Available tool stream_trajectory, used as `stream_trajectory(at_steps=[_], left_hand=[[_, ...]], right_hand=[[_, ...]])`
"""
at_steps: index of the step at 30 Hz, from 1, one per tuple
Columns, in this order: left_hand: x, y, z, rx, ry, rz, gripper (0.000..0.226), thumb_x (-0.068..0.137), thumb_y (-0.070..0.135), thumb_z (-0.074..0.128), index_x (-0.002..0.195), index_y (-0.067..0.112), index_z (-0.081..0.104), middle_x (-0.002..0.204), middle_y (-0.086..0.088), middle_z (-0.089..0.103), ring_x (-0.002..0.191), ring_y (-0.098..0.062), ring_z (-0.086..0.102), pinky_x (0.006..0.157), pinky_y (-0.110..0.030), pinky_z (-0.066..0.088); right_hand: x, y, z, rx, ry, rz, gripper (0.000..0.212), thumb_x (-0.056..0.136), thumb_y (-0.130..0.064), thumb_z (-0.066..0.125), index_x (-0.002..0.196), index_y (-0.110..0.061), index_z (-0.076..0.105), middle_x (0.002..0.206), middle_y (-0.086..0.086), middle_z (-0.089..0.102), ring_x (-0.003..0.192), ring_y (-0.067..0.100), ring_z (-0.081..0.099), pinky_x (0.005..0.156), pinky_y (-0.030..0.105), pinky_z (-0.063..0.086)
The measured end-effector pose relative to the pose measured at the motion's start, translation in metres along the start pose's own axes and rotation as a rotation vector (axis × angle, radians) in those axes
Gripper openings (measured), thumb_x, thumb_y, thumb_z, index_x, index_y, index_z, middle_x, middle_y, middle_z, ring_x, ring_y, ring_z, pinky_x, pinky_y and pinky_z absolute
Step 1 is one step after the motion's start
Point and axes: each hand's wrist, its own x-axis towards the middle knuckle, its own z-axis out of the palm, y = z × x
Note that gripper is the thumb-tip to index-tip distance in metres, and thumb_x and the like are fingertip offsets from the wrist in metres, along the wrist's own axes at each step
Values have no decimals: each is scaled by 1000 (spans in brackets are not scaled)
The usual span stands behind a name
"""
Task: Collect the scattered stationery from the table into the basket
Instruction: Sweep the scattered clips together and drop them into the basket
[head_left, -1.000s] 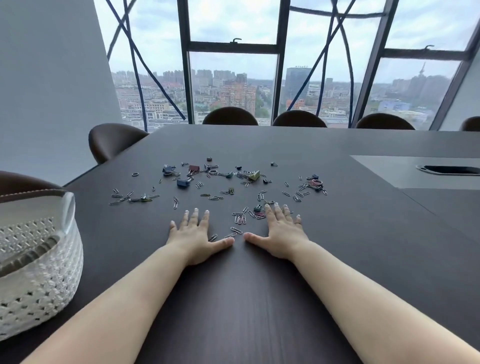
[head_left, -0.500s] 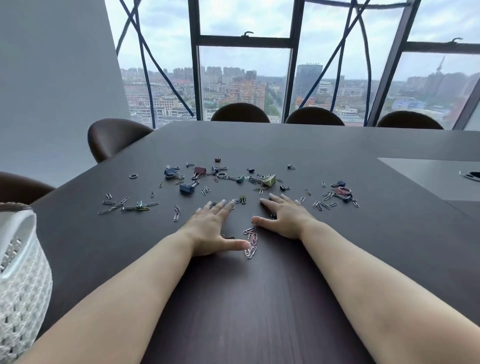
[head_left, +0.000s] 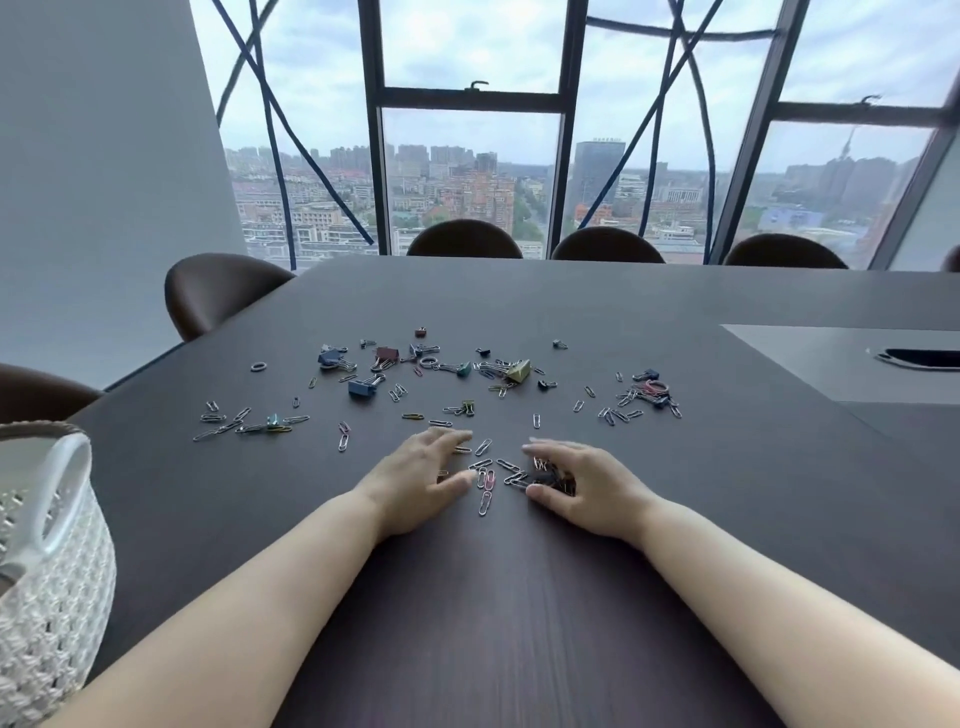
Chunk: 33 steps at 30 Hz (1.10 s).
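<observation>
Paper clips and coloured binder clips (head_left: 363, 387) lie scattered across the middle of the dark table (head_left: 519, 597). Both hands rest on the table on either side of a small heap of paper clips (head_left: 488, 475). My left hand (head_left: 415, 475) lies with relaxed fingers, its thumb touching the heap's left side. My right hand (head_left: 584, 486) is cupped, with fingers and thumb curled round a clump of clips and a dark binder clip on the heap's right side. The white woven basket (head_left: 47, 587) stands at the table's near left edge.
More clips lie in loose groups at the far left (head_left: 244, 423) and far right (head_left: 647, 395). Dark chairs (head_left: 218, 291) line the left and far table edges. A grey inset panel with a slot (head_left: 914, 358) sits at the right.
Both hands have slid toward me and inward, dragging clips into a heap between them. My right hand has curled round some of them. The view has tilted, so more of the basket shows.
</observation>
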Motion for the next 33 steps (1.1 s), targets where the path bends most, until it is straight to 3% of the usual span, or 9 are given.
stream_trajectory(at_steps=[2, 4, 9, 14, 20, 23, 26, 29, 33], left_hand=[[-1, 11, 7, 156, -139, -8, 102, 64, 80, 36, 148, 33, 5, 157, 7, -2, 144, -17, -7, 118, -40, 4], [4, 16, 12, 252, -173, -21, 103, 67, 83, 39, 147, 33, -4, 156, 8, -11, 143, -17, -15, 118, -45, -1], [24, 9, 11, 196, -44, 12, 64, 91, 55, 39, 145, 23, 26, 152, 6, 24, 141, -17, 15, 116, -31, 13], [21, 9, 13, 119, 97, 35, 30, 93, 38, 48, 118, 24, 55, 124, 1, 48, 122, -21, 38, 102, -29, 30], [16, 15, 11, 171, 115, 48, 24, 93, 42, 46, 102, 22, 54, 107, 4, 55, 99, -17, 55, 75, -24, 35], [15, 16, 11, 235, 132, 62, 27, 92, 47, 45, 92, 21, 52, 103, 3, 59, 97, -18, 56, 75, -26, 35], [14, 16, 12, 267, 148, 74, 27, 91, 49, 44, 81, 23, 45, 101, 1, 60, 96, -21, 57, 76, -28, 37], [13, 17, 13, 300, 166, 67, 31, 92, 49, 43, 77, 22, 42, 100, 1, 59, 95, -22, 56, 74, -28, 37], [13, 16, 14, 313, 214, 71, 31, 92, 48, 43, 75, 21, 42, 98, 1, 62, 95, -23, 57, 71, -26, 35]], right_hand=[[-1, -1, 0, -134, 51, 66, 71, 82, -53, 59, 143, -26, 34, 151, -6, 27, 140, 16, 21, 114, 29, 17], [2, -3, 0, -228, 28, 102, 73, 81, -63, 52, 143, -31, 32, 151, -5, 26, 138, 18, 19, 114, 33, 17], [10, -1, 0, -249, 37, 81, 54, 86, -60, 46, 132, -33, 48, 131, -5, 45, 124, 18, 34, 106, 30, 26], [15, -1, 2, -198, 128, 65, 33, 87, -49, 54, 106, -23, 63, 112, -1, 54, 112, 18, 46, 93, 27, 34], [12, -4, 4, -239, 157, 68, 27, 88, -48, 53, 79, -23, 48, 95, 0, 62, 93, 23, 58, 72, 29, 37], [11, -5, 3, -284, 152, 68, 32, 89, -49, 50, 70, -23, 42, 91, 0, 60, 91, 23, 58, 70, 29, 37], [10, -7, 4, -294, 162, 96, 43, 89, -50, 48, 57, -26, 32, 89, 0, 45, 89, 23, 56, 67, 26, 33], [10, -8, 4, -337, 174, 115, 44, 91, -48, 45, 58, -27, 27, 98, 4, 55, 94, 25, 58, 70, 28, 36], [9, -9, 5, -346, 216, 78, 29, 92, -44, 45, 73, -22, 41, 96, 6, 66, 95, 26, 61, 70, 29, 37]])
